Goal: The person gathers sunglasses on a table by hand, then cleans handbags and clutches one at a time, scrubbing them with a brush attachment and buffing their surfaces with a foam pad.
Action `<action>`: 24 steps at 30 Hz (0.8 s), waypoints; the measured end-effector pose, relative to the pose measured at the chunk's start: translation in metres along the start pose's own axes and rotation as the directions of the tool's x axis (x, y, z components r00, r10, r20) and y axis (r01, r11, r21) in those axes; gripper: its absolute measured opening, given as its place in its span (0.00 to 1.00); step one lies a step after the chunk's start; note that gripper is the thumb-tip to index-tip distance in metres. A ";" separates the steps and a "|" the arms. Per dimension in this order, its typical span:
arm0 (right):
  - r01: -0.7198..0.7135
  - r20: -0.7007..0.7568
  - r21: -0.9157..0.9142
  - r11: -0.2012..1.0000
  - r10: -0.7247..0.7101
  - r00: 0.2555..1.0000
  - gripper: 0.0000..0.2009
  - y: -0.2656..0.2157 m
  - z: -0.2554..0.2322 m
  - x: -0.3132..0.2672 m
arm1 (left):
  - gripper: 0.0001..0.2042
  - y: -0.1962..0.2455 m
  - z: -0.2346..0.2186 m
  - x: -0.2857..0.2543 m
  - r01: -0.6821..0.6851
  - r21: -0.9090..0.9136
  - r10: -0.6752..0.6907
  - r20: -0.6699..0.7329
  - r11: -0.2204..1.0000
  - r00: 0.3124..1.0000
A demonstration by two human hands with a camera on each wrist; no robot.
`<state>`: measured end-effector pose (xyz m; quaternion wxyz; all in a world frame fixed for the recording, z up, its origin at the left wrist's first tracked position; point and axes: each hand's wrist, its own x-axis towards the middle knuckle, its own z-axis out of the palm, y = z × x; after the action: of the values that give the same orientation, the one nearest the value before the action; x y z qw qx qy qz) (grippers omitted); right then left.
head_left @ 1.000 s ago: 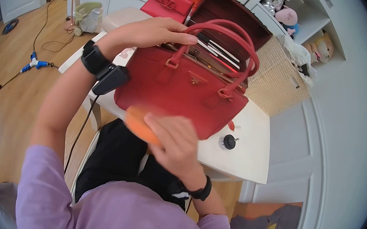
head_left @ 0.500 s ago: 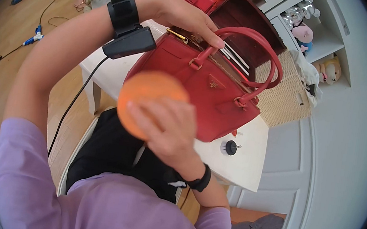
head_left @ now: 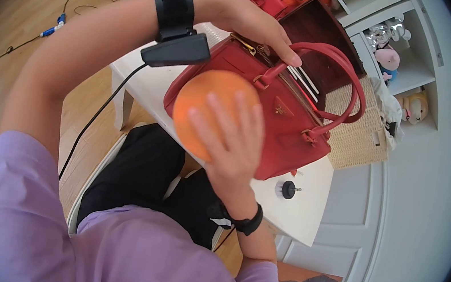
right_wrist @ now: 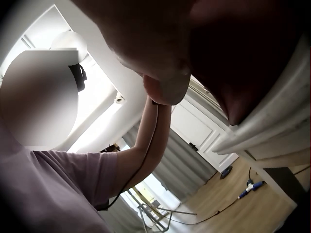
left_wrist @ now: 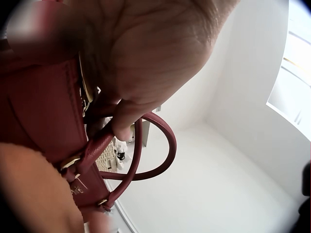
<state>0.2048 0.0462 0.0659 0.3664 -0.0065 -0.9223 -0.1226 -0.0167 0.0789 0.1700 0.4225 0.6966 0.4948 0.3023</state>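
Bag on the white table, partly hidden behind your right hand and a blurred orange pad.
You cannot tell from the head view whether the pad touches the bag; the right wrist view shows the bag only as a dark, cut-off shape. Your right fingers lie straight and spread over the pad. Your left hand pinches a handle near its base, some fingers out of sight. The left wrist view brings a fingertip on that handle close; the right wrist view alone shows a grey curtain.
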 end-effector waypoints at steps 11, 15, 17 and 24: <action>-0.200 -0.006 0.072 0.977 0.201 0.980 0.26 0.000 -0.012 -0.043 | 0.31 -0.004 0.017 -0.005 -0.032 0.095 0.050 -0.197 0.995 0.979; -0.265 0.368 0.448 0.854 0.094 0.925 0.28 -0.028 -0.029 -0.044 | 0.31 -0.012 0.016 -0.001 -0.066 0.108 0.090 -0.229 0.992 0.969; -0.301 0.170 0.367 0.880 0.255 0.952 0.28 -0.022 -0.037 -0.043 | 0.30 -0.010 0.018 -0.003 -0.122 0.042 0.128 -0.217 0.992 0.968; -0.256 0.442 0.286 0.923 0.110 0.890 0.27 -0.012 -0.053 -0.054 | 0.27 0.002 0.024 -0.013 -0.070 0.144 0.109 -0.285 0.987 0.952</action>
<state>0.2790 0.0264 0.0641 0.1661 -0.0583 -0.9814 0.0765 0.0003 0.0598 0.1607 0.2835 0.6924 0.5386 0.3873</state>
